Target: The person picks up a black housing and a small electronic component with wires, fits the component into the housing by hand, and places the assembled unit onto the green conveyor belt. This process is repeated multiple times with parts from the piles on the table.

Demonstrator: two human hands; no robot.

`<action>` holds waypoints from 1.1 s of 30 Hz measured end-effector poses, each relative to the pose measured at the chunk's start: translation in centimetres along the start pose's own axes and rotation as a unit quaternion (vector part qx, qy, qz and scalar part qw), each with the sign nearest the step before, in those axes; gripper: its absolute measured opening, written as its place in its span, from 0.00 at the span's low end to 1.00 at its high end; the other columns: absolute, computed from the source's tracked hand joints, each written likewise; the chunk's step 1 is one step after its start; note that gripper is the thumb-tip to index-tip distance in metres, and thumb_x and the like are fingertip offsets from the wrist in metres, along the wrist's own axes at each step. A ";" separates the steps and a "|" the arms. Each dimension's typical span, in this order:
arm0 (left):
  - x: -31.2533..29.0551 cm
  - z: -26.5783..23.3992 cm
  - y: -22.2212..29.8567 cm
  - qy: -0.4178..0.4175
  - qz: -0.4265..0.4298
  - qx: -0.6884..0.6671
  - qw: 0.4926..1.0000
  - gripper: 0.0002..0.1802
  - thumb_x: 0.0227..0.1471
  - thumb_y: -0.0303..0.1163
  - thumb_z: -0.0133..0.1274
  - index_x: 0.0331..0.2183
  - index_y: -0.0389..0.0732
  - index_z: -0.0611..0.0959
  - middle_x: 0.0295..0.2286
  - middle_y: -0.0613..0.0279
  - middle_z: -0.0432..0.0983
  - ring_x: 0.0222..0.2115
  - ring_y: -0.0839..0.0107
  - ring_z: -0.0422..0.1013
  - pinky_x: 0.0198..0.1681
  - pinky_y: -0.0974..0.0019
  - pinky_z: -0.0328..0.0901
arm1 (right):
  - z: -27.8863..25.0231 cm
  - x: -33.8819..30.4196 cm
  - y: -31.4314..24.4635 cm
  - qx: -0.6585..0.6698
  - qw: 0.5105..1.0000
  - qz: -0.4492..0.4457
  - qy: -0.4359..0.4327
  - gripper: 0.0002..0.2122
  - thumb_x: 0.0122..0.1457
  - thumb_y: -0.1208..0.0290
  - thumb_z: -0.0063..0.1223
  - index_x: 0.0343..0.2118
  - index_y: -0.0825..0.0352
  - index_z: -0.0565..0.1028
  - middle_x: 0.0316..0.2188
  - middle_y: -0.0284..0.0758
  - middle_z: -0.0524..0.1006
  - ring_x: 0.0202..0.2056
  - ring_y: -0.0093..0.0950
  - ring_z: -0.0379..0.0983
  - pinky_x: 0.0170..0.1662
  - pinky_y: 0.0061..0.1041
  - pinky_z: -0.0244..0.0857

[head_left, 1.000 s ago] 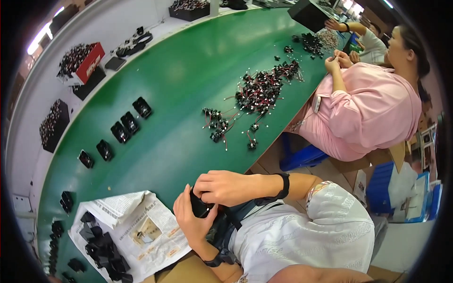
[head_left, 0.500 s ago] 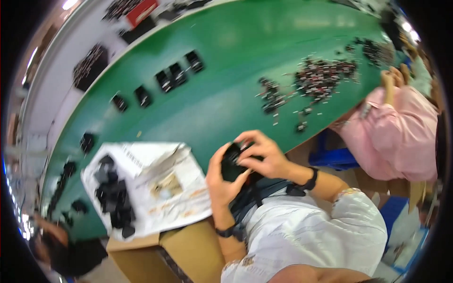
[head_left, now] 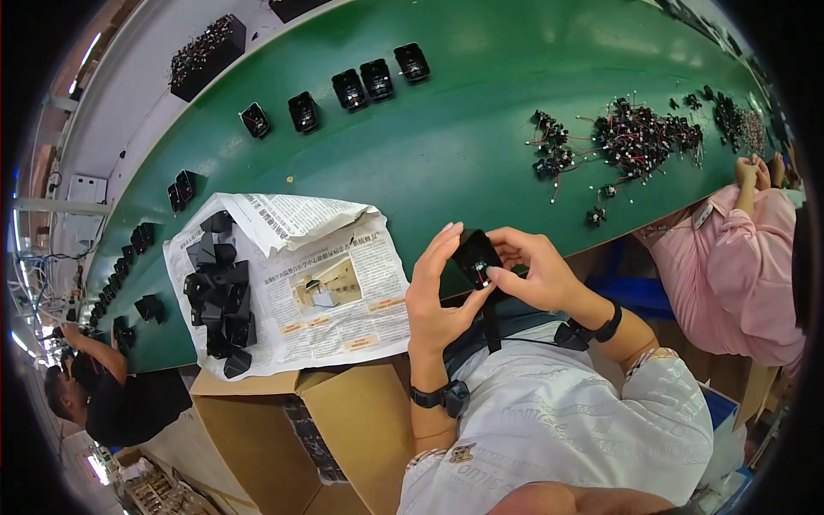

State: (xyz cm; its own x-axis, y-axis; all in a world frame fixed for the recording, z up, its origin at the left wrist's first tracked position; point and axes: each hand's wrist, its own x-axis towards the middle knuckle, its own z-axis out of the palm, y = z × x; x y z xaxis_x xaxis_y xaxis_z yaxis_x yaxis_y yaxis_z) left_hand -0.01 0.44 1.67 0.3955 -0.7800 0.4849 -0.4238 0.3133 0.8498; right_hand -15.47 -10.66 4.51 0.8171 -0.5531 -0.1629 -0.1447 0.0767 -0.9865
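A black plastic housing (head_left: pixel 471 254) is held between my two hands above the near edge of the table, its open side facing up. My left hand (head_left: pixel 436 296) grips it along the left side, with the thumb beneath. My right hand (head_left: pixel 539 270) is closed on the right side, its thumb pressing at the lower rim by a small pale and red part. What lies deeper inside the housing is too dark to tell. To the left, a pile of black housings (head_left: pixel 225 296) rests on a spread newspaper (head_left: pixel 343 292).
Similar housings (head_left: pixel 349 89) stand spaced along the far side of the green table (head_left: pixel 446 163). A heap of small black parts with red wires (head_left: pixel 639 142) lies at right. An opened cardboard box (head_left: pixel 356 429) stands below. Co-workers sit at right, in pink (head_left: pixel 730 275), and far left (head_left: pixel 129 390).
My right fingers have shifted from over the housing's opening to its right side and lower rim. The whole view has swung, so the table's things appear displaced; the picture is sharper.
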 end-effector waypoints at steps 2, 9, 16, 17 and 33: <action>-0.2 -0.1 0.1 -0.007 0.004 0.010 1.000 0.41 0.35 0.20 0.70 0.54 0.36 0.73 0.53 0.44 0.73 0.55 0.52 0.70 0.59 0.54 0.64 | 0.6 0.0 0.3 0.005 0.999 -0.035 0.023 0.17 0.56 0.78 0.56 0.50 0.74 0.72 0.33 0.33 0.79 0.33 0.17 0.75 0.35 0.18 0.70; -0.2 0.0 -0.2 0.010 -0.022 -0.029 0.999 0.41 0.35 0.21 0.71 0.54 0.37 0.74 0.53 0.46 0.74 0.55 0.50 0.70 0.57 0.54 0.67 | 0.6 0.3 2.0 0.098 0.995 0.002 -0.025 0.15 0.60 0.76 0.54 0.49 0.74 0.72 0.36 0.33 0.79 0.36 0.17 0.75 0.39 0.19 0.71; -0.6 1.2 -0.4 0.017 0.020 0.004 1.000 0.43 0.34 0.20 0.72 0.55 0.37 0.71 0.53 0.43 0.72 0.55 0.51 0.70 0.59 0.53 0.65 | 2.3 -0.4 0.9 0.092 0.995 -0.024 0.040 0.16 0.63 0.75 0.49 0.52 0.76 0.72 0.35 0.36 0.80 0.33 0.21 0.76 0.38 0.24 0.72; -0.8 1.5 -0.4 0.047 0.024 -0.006 0.999 0.42 0.35 0.20 0.71 0.54 0.37 0.71 0.53 0.42 0.73 0.55 0.48 0.70 0.58 0.53 0.66 | 2.5 -0.4 0.9 0.081 0.994 -0.045 0.062 0.16 0.63 0.75 0.48 0.52 0.76 0.72 0.34 0.37 0.80 0.32 0.22 0.77 0.37 0.24 0.72; -0.3 0.0 0.8 -0.001 -0.001 0.073 0.997 0.43 0.35 0.24 0.73 0.55 0.35 0.74 0.52 0.47 0.74 0.52 0.52 0.73 0.54 0.57 0.69 | 0.2 0.2 -1.5 -0.364 0.877 -0.298 0.096 0.10 0.44 0.79 0.67 0.32 0.61 0.84 0.33 0.31 0.73 0.32 0.28 0.71 0.36 0.27 0.66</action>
State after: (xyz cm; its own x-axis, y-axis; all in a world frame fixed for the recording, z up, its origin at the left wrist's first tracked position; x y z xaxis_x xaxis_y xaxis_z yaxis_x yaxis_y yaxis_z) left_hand -0.44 0.92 2.21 0.3952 -0.7814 0.4829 -0.5371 0.2299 0.8116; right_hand -14.94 -10.70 5.91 0.7695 -0.4500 0.4532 -0.0992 -0.7852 -0.6113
